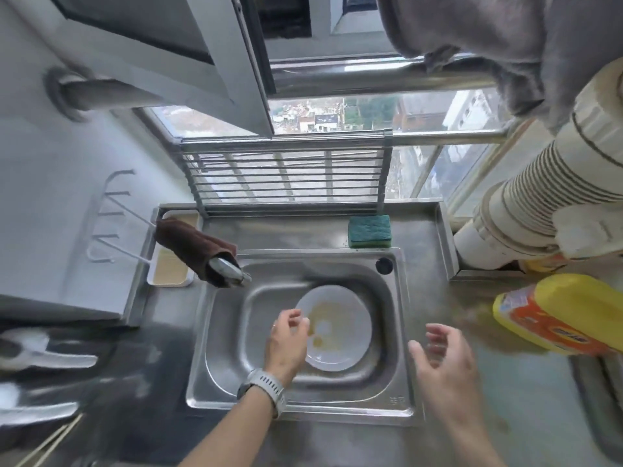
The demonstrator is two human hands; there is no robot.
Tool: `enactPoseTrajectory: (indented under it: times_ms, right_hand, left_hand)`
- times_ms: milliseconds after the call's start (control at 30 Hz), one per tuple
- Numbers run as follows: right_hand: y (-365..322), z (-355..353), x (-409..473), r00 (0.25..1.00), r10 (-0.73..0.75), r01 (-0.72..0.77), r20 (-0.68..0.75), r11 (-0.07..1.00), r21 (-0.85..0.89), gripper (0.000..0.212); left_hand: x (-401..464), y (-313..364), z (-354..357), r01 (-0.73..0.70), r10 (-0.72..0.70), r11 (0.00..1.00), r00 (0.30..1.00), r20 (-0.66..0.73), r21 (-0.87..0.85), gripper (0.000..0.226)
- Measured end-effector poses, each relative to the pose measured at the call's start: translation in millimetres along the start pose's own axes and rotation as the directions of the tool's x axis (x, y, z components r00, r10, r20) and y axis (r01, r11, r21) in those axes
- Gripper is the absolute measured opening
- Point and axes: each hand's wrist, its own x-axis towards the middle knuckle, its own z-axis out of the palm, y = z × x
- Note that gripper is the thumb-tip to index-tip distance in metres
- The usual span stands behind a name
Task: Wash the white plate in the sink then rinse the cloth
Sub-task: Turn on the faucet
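1. White plate [337,326] flat in the bottom of the sink [222,332], yellowish residue across its middle; not yet wetted, by the look of it.
2. Left hand [286,342] over the plate's near-left rim, fingers loosely curled, holding nothing; whether touching the rim, hard to tell.
3. Right hand [445,362] above the sink's right edge, open and empty, blurred.
4. Brown cloth [194,246] draped over the tap [229,273], up and left of the left hand, well apart from both hands.
5. Green sponge [369,230] on the ledge beyond the plate; yellow detergent bottle [553,315] to the right of the right hand.
6. Likely step: getting started. Best to take the cloth off the tap first, then run water.
7. Steady the rim with one hand, scrub the stained middle outward with the other.
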Motion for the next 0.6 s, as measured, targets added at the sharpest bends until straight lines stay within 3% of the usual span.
enactPoseTrajectory:
  times_ms: [133, 233, 400, 467, 600]
  right_hand:
    - [-23.9, 88.9, 4.4, 0.946, -0.044, 0.050, 0.320, 0.999, -0.011, 0.021]
    - [-53.4, 148.3, 9.1, 0.868, 0.039, -0.070, 0.495, 0.997, 0.045, 0.018]
    - [-97.5, 243.2, 27.5, 0.812, 0.024, -0.182, 0.584, 0.960, 0.213, 0.037]
    - [-113.1, 275.2, 38.0, 0.772, 0.035, -0.258, 0.635, 0.930, 0.263, 0.032]
    - [-126.7, 322.4, 54.8, 0.752, -0.018, -0.232, 0.658, 0.928, 0.291, 0.036]
  left_hand:
    - [14.3, -36.3, -42.9, 0.085, -0.097, 0.992, 0.985, -0.142, -0.088, 0.028]
    - [27.8, -54.7, -66.8, 0.135, -0.168, 0.978, 0.962, -0.215, -0.160, 0.021]
    - [71.2, -53.7, -94.7, 0.126, -0.215, 0.936, 0.945, -0.247, -0.330, 0.017]
    - [92.6, -45.1, -100.8, 0.091, -0.208, 0.899, 0.950, -0.233, -0.429, 0.007]
    - [122.0, -31.5, -104.1, -0.051, -0.100, 0.890, 0.947, -0.304, -0.453, 0.036]
